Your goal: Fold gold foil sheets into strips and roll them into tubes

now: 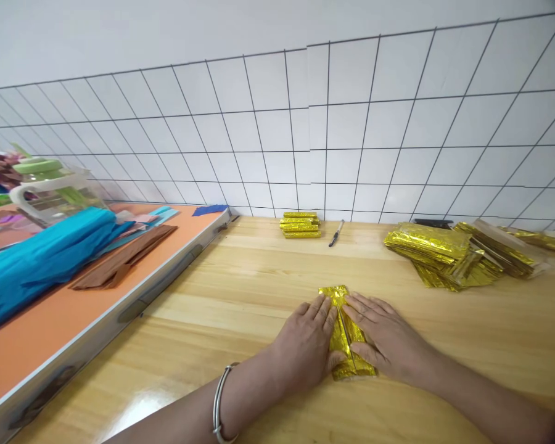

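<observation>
A flat piece of shiny gold foil (346, 333) lies lengthwise on the wooden table (240, 290), with a thin dark line running down its middle. My left hand (308, 336) rests flat on its left side, fingers stretched out and pointing away from me. From the right, my right hand (386, 336) presses on the other side, its fingers extended and a little apart. Both thumbs lie near the lower half of the foil, on either side of the line. Neither hand grips anything.
Gold rolls (300, 226) and a pen (337, 234) lie by the tiled wall. Gold foil stacks (428, 243) are at the right. On the orange surface (166, 262) at left lie blue material (50, 253), brown strips (124, 259) and a green-lidded container (39, 169).
</observation>
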Tool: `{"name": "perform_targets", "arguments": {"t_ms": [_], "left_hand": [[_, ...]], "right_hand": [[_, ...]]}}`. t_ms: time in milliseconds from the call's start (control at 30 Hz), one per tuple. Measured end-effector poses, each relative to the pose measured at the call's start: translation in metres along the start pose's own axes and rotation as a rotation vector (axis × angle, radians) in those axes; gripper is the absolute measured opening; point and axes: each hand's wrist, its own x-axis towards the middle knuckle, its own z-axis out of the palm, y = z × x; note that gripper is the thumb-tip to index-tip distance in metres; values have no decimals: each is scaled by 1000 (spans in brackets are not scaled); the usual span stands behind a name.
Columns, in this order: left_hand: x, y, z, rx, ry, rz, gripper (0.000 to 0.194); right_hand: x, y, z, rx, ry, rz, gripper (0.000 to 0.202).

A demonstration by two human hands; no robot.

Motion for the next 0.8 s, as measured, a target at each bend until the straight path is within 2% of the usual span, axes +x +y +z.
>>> {"name": "perform_targets", "arguments": {"t_ms": [267,800], "left_hand": [[0,2,0,7,9,-22,73],[-2,5,-12,3,3,-36,71]], "right_hand": [[0,-2,-3,-19,3,-4,61],[0,0,-1,-34,-28,-77,58]]}}
